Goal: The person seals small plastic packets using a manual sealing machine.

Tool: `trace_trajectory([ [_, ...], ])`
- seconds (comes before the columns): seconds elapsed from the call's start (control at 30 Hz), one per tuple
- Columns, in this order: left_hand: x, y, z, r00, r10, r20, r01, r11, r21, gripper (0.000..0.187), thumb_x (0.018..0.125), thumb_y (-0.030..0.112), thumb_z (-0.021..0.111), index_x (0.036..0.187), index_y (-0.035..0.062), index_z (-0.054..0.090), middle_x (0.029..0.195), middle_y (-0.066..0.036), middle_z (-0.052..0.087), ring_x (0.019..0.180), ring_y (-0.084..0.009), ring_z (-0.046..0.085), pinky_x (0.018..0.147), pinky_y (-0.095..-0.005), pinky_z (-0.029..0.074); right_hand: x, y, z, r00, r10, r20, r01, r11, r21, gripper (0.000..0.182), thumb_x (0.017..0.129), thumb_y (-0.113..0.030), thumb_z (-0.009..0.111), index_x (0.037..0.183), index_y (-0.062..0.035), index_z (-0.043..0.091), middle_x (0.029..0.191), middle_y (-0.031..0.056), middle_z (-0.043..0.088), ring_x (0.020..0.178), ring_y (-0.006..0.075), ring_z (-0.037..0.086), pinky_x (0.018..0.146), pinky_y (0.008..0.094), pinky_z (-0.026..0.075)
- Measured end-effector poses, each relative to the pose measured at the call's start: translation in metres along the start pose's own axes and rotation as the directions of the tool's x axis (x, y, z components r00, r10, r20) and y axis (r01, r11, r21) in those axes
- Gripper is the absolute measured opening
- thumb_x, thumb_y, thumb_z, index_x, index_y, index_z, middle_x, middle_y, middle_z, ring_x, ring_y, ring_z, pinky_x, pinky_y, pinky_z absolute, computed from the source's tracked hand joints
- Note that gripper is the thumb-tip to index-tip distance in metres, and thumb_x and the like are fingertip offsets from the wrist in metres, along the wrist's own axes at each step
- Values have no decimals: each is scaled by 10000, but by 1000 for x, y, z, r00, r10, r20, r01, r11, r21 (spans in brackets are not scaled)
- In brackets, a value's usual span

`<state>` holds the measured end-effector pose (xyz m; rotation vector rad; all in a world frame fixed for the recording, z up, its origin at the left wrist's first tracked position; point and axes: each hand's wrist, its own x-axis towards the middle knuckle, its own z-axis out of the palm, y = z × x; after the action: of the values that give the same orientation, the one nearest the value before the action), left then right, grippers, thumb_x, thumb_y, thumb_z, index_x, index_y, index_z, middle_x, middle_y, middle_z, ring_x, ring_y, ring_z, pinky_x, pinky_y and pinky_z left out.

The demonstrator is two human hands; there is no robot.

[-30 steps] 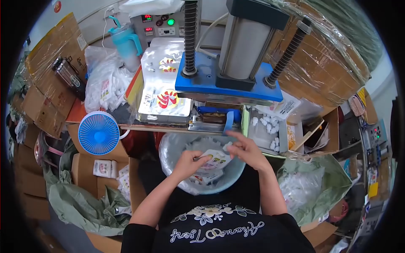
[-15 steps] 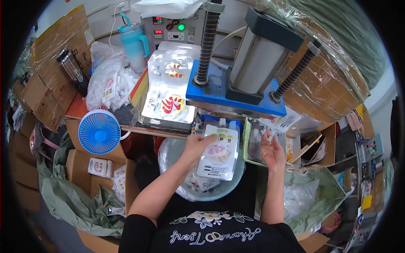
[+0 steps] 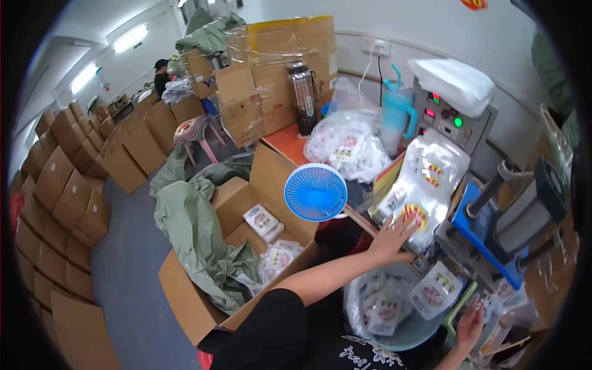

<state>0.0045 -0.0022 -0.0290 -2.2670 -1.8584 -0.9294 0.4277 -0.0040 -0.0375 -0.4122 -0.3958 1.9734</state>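
Observation:
My left hand (image 3: 393, 239) lies with fingers spread on the lower edge of a stack of shiny clear pouches (image 3: 435, 163) with red and yellow print. My right hand (image 3: 470, 325) is at the lower right, its fingers curled together beside a green-edged tray (image 3: 453, 314); whatever is between the fingertips is too small to make out. Between the hands, a printed spout pouch (image 3: 435, 291) hangs below the blue press (image 3: 487, 234), held by neither hand. Beneath it stands a plastic-lined tub (image 3: 414, 342) with several printed pouches (image 3: 385, 314) inside.
A blue fan (image 3: 316, 192) stands left of the pouch stack. An open carton (image 3: 185, 302) with pouches and green sheeting is to the left. A bagged pile (image 3: 348, 145), a turquoise tumbler (image 3: 398, 114) and a dark flask (image 3: 302, 102) stand behind. Another person (image 3: 161, 80) is far off.
The view has swung left. My left hand has let go of the printed pouch at the press and moved onto the pouch stack. The right hand stays by the green-edged tray.

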Motion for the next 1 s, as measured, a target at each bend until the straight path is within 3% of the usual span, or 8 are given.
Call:
trace_trajectory([
  [0.2, -25, -12, -18, 997, -16, -77, 10, 997, -72, 383, 827, 272, 656, 1189, 151, 624, 1303, -61, 571, 1258, -249, 481, 1084, -517, 283, 4, 11, 21, 976, -146, -164, 118, 979, -165, 299, 996, -179, 502, 1247, -17, 510, 1298, 130, 559, 842, 160, 671, 701, 228, 583],
  [0.33, -29, 30, -41, 952, -306, -35, 243, 815, -525, 206, 795, 152, 665, 987, 97, 716, 870, -86, 695, 784, -306, 633, 726, -372, 497, -4, 11, 28, 977, -211, 7, 193, 883, -428, 237, 967, -195, 566, 1175, -82, 570, 1206, 76, 592, 850, 148, 652, 689, 225, 558],
  [0.43, -43, 63, -49, 941, -279, 192, 329, 614, -717, 235, 798, 240, 691, 968, 80, 718, 845, -92, 691, 746, -273, 644, 684, -353, 499, -13, 45, 102, 727, -630, -273, 155, 538, -828, 272, 907, -173, 651, 1137, -43, 585, 721, 11, 567, 561, 105, 488, 504, 238, 419],
  [0.53, -60, 90, -28, 889, -260, 376, 455, 581, -674, 254, 806, 290, 701, 930, 69, 721, 855, -95, 692, 765, -224, 656, 707, -339, 498, -6, 39, 55, 813, -582, -21, 133, 221, -966, 214, 936, -156, 602, 1131, -69, 589, 1136, 48, 603, 879, 140, 628, 734, 252, 521],
  [0.6, -66, 105, -24, 877, -227, 424, 465, 627, -625, 252, 820, 298, 695, 921, 70, 722, 855, -110, 696, 784, -209, 665, 722, -338, 504, 1, 63, 76, 823, -555, 123, 286, 218, -933, 208, 864, -73, 654, 1063, -30, 609, 962, 47, 635, 872, 132, 606, 737, 259, 490],
  [0.77, -78, 108, -10, 860, -236, 452, 500, 565, -657, 244, 841, 251, 712, 841, 7, 711, 646, -80, 639, 594, -64, 516, 545, -271, 421, -6, 99, 132, 944, -327, 29, 112, 237, -965, 102, 800, -50, 699, 886, -11, 659, 849, 52, 672, 801, 124, 629, 750, 259, 494],
  [0.83, -87, 93, 2, 866, -167, 472, 480, 542, -690, 242, 846, 271, 687, 898, 39, 730, 690, -110, 670, 630, -156, 635, 606, -312, 483, -10, 97, 121, 967, -243, 80, 102, 78, -992, 153, 796, -78, 722, 911, 5, 663, 836, 61, 685, 783, 134, 643, 743, 274, 504],
  [1.0, -85, 88, 10, 789, -103, 606, 596, 369, -713, 262, 864, 229, 706, 875, -33, 717, 652, -7, 643, 614, -32, 510, 550, -230, 423, -10, 92, 127, 980, -192, 53, 64, 53, -996, 265, 800, -103, 730, 1041, -14, 663, 945, 77, 684, 897, 156, 636, 788, 291, 506],
])
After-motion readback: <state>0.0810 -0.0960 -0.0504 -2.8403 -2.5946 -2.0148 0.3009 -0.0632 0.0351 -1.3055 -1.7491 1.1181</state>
